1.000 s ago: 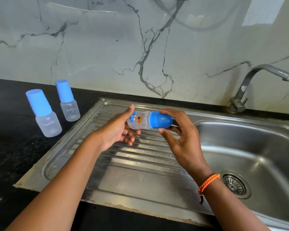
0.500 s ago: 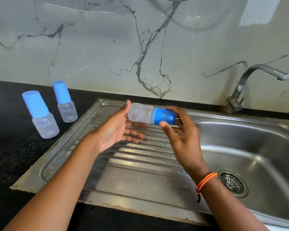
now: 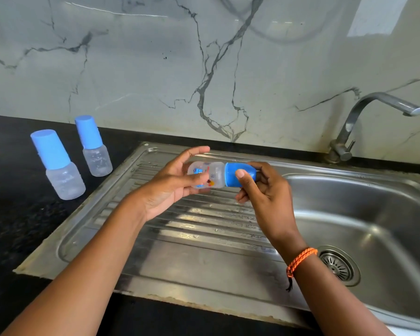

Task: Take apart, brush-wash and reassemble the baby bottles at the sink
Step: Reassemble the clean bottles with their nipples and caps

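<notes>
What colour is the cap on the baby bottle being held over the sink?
Blue. The cap on the clear plastic baby bottle shows best in the head view.

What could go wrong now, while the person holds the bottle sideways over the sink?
1. The left hand holds the printed baby bottle only loosely, so it may slip and drop onto the ribbed drainboard.
2. If the right hand pulls the blue cap off abruptly, the cap could fall into the sink basin.

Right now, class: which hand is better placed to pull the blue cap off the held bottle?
Right hand: its thumb and fingers already grip the blue cap. The left hand supports the clear body of the held bottle, steadying it.
</notes>
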Tool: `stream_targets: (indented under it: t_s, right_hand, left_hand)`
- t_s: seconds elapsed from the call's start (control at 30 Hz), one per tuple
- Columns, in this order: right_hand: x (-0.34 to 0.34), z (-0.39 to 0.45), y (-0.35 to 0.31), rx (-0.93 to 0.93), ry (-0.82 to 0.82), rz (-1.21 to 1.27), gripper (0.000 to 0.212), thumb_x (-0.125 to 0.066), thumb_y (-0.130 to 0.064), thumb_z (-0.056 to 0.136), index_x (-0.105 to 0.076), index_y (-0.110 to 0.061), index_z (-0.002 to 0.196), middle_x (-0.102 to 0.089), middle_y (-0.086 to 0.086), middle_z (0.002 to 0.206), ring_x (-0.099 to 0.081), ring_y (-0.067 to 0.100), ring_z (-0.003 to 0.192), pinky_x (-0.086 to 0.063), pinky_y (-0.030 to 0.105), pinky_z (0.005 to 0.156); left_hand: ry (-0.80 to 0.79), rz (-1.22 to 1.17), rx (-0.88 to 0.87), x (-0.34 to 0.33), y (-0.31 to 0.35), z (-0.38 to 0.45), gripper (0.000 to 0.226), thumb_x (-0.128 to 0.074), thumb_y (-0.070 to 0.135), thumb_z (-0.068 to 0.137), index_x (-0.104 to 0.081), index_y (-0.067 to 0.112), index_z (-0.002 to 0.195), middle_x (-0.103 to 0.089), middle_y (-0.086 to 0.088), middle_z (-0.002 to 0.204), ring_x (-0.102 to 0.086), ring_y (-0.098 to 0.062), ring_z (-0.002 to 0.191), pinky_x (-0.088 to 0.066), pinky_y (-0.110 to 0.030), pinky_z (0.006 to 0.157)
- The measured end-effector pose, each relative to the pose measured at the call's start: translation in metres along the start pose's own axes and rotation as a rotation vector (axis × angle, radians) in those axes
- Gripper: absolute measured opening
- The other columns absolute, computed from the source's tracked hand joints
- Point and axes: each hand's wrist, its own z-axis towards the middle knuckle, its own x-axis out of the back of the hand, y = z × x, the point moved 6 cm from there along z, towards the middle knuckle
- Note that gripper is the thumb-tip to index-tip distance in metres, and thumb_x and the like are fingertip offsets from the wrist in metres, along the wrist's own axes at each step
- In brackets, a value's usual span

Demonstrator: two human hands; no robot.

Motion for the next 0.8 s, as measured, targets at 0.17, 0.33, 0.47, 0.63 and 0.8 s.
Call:
stream_targets:
  t_s: [0.17,0.33,0.47,0.63,0.8]
  right_hand:
    - [-0.007,-0.001,-0.006,0.113,-0.105,-0.014,0.040,-0.067,-0.029,0.104,-0.057,-0.033,0.142,-0.068,-0.005,0.127,-0.068,0.025,0.112,-0.063,0.043,0.089]
    - [-0.005,0.001,-0.008,0.113,-0.093,0.048,0.041,-0.066,-0.025,0.105,-0.049,-0.028,0.142,-0.072,0.001,0.121,-0.071,0.026,0.108,-0.061,0.041,0.089]
    - [-0.008,0.001,-0.010,0.109,-0.074,0.052,0.031,-0.067,-0.024,0.105,-0.056,-0.027,0.133,-0.074,0.002,0.117,-0.073,0.027,0.103,-0.063,0.043,0.087]
    - [-0.006,0.002,-0.012,0.114,-0.014,0.151,0.020,-0.069,-0.013,0.102,-0.065,-0.011,0.121,-0.072,0.002,0.119,-0.074,0.027,0.104,-0.063,0.040,0.088]
    - [-0.006,0.002,-0.011,0.082,-0.001,0.178,0.019,-0.069,-0.010,0.101,-0.066,-0.004,0.118,-0.075,0.006,0.115,-0.077,0.026,0.103,-0.063,0.036,0.088]
  left_hand:
    - [0.134,0.333,0.048,0.001,-0.002,-0.004,0.042,-0.085,0.041,0.086,-0.068,0.020,0.119,-0.076,-0.010,0.110,-0.076,-0.033,0.097,-0.063,-0.052,0.083]
    - [-0.003,0.274,0.093,-0.017,-0.010,-0.002,0.051,-0.087,0.036,0.085,-0.057,0.019,0.122,-0.075,-0.018,0.112,-0.075,-0.039,0.097,-0.062,-0.056,0.087]
    - [-0.005,0.211,0.025,-0.036,-0.010,0.001,0.050,-0.078,0.051,0.089,-0.059,0.032,0.132,-0.071,-0.016,0.102,-0.068,-0.035,0.072,-0.059,-0.042,0.060]
    - [0.088,0.348,-0.098,-0.035,-0.001,0.000,0.036,-0.073,0.045,0.095,-0.065,0.029,0.126,-0.069,-0.008,0.082,-0.062,-0.028,0.063,-0.048,-0.038,0.053]
    - [0.142,0.377,-0.124,-0.033,0.003,-0.002,0.029,-0.074,0.033,0.097,-0.067,0.014,0.118,-0.070,0.005,0.076,-0.065,-0.010,0.063,-0.051,-0.021,0.055]
